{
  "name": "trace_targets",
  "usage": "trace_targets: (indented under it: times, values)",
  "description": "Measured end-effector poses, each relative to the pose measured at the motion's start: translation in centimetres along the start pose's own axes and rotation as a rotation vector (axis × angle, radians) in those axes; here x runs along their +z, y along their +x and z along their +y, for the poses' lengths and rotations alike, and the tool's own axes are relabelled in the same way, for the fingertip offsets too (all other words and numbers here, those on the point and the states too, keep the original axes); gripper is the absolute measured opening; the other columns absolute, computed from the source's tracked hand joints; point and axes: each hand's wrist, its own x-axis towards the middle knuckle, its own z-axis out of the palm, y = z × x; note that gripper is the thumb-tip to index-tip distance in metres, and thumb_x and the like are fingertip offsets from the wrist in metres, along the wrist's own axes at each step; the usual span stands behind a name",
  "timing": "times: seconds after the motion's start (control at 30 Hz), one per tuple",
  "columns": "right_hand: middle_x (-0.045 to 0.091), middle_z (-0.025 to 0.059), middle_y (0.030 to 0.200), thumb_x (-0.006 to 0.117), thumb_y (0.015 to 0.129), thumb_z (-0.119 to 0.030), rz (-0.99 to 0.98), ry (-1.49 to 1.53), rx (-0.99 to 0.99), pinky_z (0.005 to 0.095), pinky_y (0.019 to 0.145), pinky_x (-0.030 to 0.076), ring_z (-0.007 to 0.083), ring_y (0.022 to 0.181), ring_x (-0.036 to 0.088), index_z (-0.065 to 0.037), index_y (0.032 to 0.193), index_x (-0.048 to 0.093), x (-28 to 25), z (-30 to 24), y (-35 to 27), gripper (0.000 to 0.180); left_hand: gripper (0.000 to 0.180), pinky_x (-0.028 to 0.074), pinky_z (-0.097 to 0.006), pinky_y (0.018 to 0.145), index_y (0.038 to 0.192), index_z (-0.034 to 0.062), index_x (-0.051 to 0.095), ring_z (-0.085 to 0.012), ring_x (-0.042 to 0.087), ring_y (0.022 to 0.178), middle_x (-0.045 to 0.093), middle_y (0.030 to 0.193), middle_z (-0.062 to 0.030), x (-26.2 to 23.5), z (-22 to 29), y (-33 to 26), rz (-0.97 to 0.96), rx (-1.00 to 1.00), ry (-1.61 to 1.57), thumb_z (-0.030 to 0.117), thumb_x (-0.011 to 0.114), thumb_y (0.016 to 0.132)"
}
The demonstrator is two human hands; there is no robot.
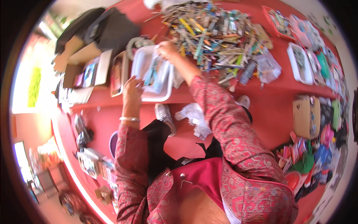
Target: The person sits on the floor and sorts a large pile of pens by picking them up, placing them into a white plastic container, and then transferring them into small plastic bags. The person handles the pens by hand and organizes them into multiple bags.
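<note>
I have both hands at the white plastic tub (170, 86), which sits near the front edge of the red bench (287, 80), left of the middle. The right hand (166, 50) is over the tub's far right corner; its fingers look curled together, but I cannot tell whether they are clamped on anything. The left hand (130, 91) is by the near left side, and the blur stops me telling whether its fingers grip something or stand apart.

As for progress, some blue pen-like pieces (150, 75) already lie in the tub, with much of its bottom bare around them, so I would judge this tub early in its filling. Most of the work seems left: a broad heap of mixed pens (220, 41) spreads across the far middle of the bench, right of the tub, colours and kinds jumbled. Over on the right, a second white tray (300, 65) holds greyish pieces and a red tray (266, 14) farther off is well loaded; I take these as portions possibly sorted, though I cannot confirm it from here.
</note>
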Motion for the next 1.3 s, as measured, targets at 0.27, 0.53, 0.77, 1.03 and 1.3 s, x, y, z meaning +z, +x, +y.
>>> trace_targets:
  times: [0.27, 0.53, 0.77, 1.03, 1.3]
  values:
    - [0.060, 0.0083, 0.059, 0.055, 0.071, -0.007, -0.097, -0.552, -0.249, 0.0247, 0.038, 0.044, 0.0134, 0.045, 0.057, 0.000, 0.079, 0.062, -7.4, -1.1, 1.2, 0.013, 0.051, 0.034, -0.046, 0.085, 0.120, 0.0026, 0.038, -0.0256, 0.045, 0.100, 0.046, 0.104, -0.0106, 3.6, -1.0, -0.8, -0.029, -0.108, 0.076, 0.011, 0.051, 0.071]
    - [0.055, 0.0046, 0.053, 0.056, 0.077, -0.018, 0.051, -0.459, 0.125, 0.0219, 0.039, 0.042, 0.0106, 0.045, 0.054, -0.005, 0.061, 0.057, -27.4, -4.8, -5.8, 0.021, 0.047, 0.028, -0.052, 0.093, 0.117, 0.0023, 0.038, -0.0352, 0.035, 0.113, 0.037, 0.116, -0.0139, 1.6, -1.3, -0.5, -0.028, -0.116, 0.020, 0.016, 0.052, 0.075]
    - [0.059, 0.0069, 0.058, 0.054, 0.070, -0.015, -0.062, -0.999, 0.452, 0.0266, 0.041, 0.045, 0.0152, 0.044, 0.056, 0.000, 0.063, 0.058, -29.3, 0.0, -4.6, 0.018, 0.048, 0.024, -0.051, 0.095, 0.118, 0.0031, 0.040, -0.0320, 0.031, 0.117, 0.031, 0.123, -0.0153, 3.7, -0.5, -1.8, 0.072, -0.190, 0.053, 0.011, 0.051, 0.072]
    - [0.059, 0.0127, 0.055, 0.046, 0.070, -0.013, -0.149, -1.118, 0.139, 0.0305, 0.050, 0.050, 0.0209, 0.045, 0.058, 0.000, 0.063, 0.060, -17.4, 4.4, -4.8, 0.020, 0.054, 0.031, -0.036, 0.091, 0.120, 0.0043, 0.041, -0.0247, 0.037, 0.112, 0.042, 0.118, -0.0132, 10.7, 0.5, -5.2, 0.114, 0.290, 0.201, 0.006, 0.052, 0.067]
    - [0.062, 0.0178, 0.079, 0.052, 0.073, -0.015, 0.014, -1.134, 0.136, 0.0373, 0.063, 0.050, 0.0290, 0.074, 0.062, -0.001, 0.076, 0.061, -8.9, 9.1, -5.2, 0.017, 0.048, 0.036, -0.031, 0.088, 0.115, -0.0011, 0.043, -0.0234, 0.042, 0.108, 0.042, 0.117, -0.0117, 13.7, -1.5, -5.9, -0.074, 0.247, 0.222, -0.001, 0.047, 0.067]
